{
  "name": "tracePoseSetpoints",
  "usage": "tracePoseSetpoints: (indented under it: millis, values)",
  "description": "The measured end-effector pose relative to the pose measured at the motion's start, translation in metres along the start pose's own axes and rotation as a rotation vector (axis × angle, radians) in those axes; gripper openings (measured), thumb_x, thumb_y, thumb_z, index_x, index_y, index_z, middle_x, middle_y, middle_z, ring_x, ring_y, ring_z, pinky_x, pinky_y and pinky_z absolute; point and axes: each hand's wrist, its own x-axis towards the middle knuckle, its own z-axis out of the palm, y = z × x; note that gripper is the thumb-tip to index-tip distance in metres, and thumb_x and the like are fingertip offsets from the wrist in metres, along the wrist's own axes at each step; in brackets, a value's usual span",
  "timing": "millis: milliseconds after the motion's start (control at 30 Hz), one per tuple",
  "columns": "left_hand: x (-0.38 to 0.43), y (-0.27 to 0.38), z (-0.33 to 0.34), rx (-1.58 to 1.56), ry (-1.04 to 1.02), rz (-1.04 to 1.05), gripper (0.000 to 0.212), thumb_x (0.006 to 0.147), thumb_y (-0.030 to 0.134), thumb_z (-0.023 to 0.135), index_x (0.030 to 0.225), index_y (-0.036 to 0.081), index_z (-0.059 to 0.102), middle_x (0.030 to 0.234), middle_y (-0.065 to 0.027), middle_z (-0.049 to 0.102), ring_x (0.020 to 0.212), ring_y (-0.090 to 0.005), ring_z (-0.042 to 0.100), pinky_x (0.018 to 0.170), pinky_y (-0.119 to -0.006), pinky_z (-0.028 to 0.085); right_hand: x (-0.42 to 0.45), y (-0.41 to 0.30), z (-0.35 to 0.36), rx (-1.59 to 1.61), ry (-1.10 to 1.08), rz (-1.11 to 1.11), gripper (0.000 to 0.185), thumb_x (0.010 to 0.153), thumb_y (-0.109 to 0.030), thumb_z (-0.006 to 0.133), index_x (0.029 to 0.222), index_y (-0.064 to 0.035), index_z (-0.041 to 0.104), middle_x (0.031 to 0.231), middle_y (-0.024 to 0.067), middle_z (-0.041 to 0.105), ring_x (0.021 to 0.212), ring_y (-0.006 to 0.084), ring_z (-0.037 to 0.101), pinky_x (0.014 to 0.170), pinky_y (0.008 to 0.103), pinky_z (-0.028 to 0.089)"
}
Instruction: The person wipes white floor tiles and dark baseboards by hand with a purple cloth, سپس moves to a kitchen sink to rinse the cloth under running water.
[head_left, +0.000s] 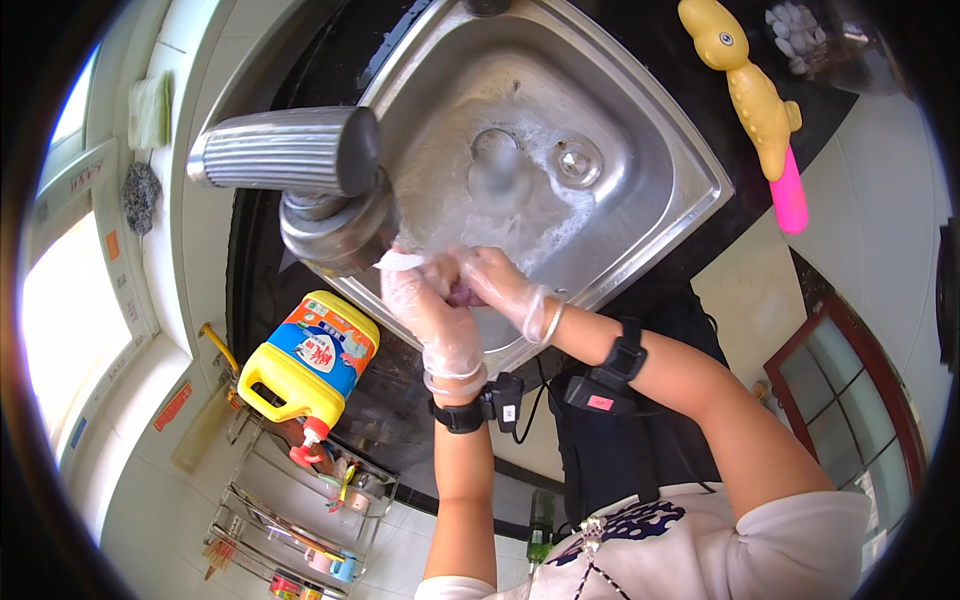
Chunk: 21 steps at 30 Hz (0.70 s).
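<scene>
Both my hands wear clear plastic gloves and are close together over the near left edge of the stainless-steel sink (660, 202). My left hand (431, 307) grips a small white object (399, 261); only its pale edge shows, so I cannot tell what it is. My right hand (502, 281) presses a purple cloth or scrubber (465, 295) between the hands, partly hidden by fingers and blurred. Left of my hands stands a ribbed metal faucet (289, 150). Foamy water covers part of the basin floor, near a metal drain strainer (576, 161).
A yellow detergent jug (311, 356) with a red pump is on the dark counter to the left. A yellow toy with a pink handle (761, 112) lies to the right. A scouring ball (141, 198) and sponge (149, 111) are by the window; a wire rack (292, 517) is lower left.
</scene>
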Motion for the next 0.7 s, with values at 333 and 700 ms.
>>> tracePoseSetpoints:
  millis: [333,700]
  values:
    - [-0.016,-0.008,-0.02,-0.162,-0.186,-0.298,0.059,0.096,0.051,0.032,0.137,0.008,0.038,0.122,-0.0048,0.052,0.101,-0.0125,0.049,0.079,-0.029,0.042,-0.06,-0.02,-0.011,-1.182,0.131,-0.887,0.046,0.071,-0.019,0.074,0.11,-0.0018,0.059,0.114,0.012,0.056,0.1,0.0318,0.054,0.088,0.039,0.044]
    - [-0.035,-0.014,-0.039,-0.408,-0.115,-0.219,0.064,0.081,-0.002,0.057,0.14,0.0,0.032,0.123,-0.01,0.05,0.104,-0.0146,0.051,0.087,-0.029,0.045,-0.057,-0.036,-0.017,-0.826,-0.09,-0.653,0.013,0.085,-0.003,0.06,0.096,0.0016,0.065,0.094,0.0064,0.058,0.088,0.0154,0.055,0.078,0.0266,0.045]
